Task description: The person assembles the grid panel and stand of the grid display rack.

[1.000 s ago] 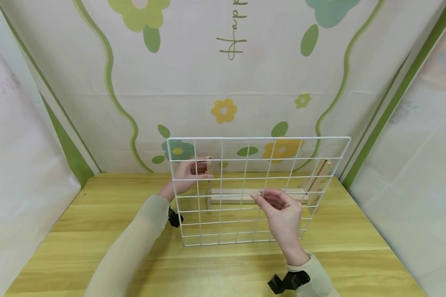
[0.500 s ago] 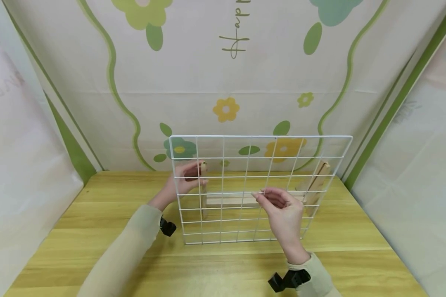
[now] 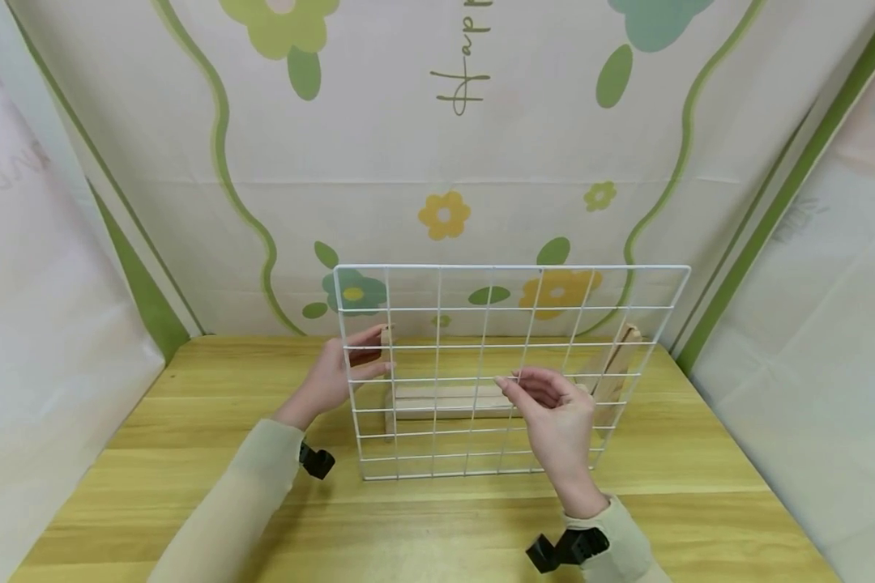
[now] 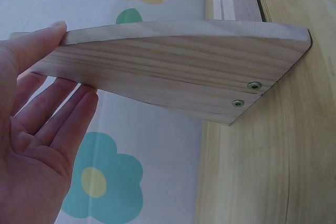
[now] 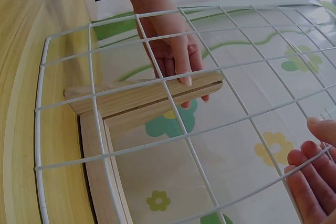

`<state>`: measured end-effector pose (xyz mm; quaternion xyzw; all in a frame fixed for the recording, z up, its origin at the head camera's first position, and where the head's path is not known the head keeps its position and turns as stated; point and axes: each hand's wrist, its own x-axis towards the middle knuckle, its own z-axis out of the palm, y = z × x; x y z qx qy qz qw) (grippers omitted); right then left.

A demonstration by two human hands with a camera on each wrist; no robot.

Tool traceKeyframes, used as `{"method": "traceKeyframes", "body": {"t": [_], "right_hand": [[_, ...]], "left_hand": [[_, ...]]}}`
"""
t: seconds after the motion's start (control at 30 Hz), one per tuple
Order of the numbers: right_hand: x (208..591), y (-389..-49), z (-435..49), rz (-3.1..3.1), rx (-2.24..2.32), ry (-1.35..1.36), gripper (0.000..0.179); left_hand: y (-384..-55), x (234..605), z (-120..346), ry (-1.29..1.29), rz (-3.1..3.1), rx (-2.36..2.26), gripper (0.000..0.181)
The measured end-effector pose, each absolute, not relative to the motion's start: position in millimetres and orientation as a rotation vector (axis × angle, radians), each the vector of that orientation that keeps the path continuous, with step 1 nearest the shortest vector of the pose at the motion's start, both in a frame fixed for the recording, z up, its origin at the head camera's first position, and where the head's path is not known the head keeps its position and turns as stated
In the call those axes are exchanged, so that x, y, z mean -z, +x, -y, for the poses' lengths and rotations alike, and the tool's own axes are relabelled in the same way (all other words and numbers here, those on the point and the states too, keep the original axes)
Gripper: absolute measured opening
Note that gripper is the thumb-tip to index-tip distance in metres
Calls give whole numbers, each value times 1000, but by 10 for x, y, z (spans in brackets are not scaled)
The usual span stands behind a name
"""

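Observation:
A white wire grid panel stands upright and slightly tilted on the wooden tabletop. My right hand pinches one of its wires near the middle. Behind the grid is a wooden stand, a crossbar joining two slotted end pieces. Reaching round the grid's left edge, my left hand grips the upper part of the left end piece. In the left wrist view, the thumb lies on one side of that end piece and the fingers on the other. Through the wires in the right wrist view, a slot runs along the end piece.
The wooden tabletop spreads out in front of the grid and to both sides. A flower-patterned cloth hangs behind the table, with pale cloth walls at left and right.
My left hand has drawn the wooden stand leftward and toward me, behind the grid. My right hand and the wire grid have stayed nearly in place.

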<state>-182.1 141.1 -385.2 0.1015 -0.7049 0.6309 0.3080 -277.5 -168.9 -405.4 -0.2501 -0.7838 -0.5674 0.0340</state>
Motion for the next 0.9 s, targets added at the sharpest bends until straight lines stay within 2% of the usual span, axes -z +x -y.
{"method": "traceKeyframes", "body": {"t": [0.3, 0.53, 0.9], "right_hand": [[3935, -1882, -1438, 1843, -1665, 290, 20], [3930, -1878, -1441, 1848, -1664, 295, 20], [3930, -1872, -1439, 1860, -1654, 280, 19]], "left_hand": [[-2679, 4039, 1752, -724, 2468, 1628, 68], [-2619, 4073, 1809, -749, 2420, 1627, 53], [-2477, 4084, 1948, -676, 2458, 1696, 52]]}}
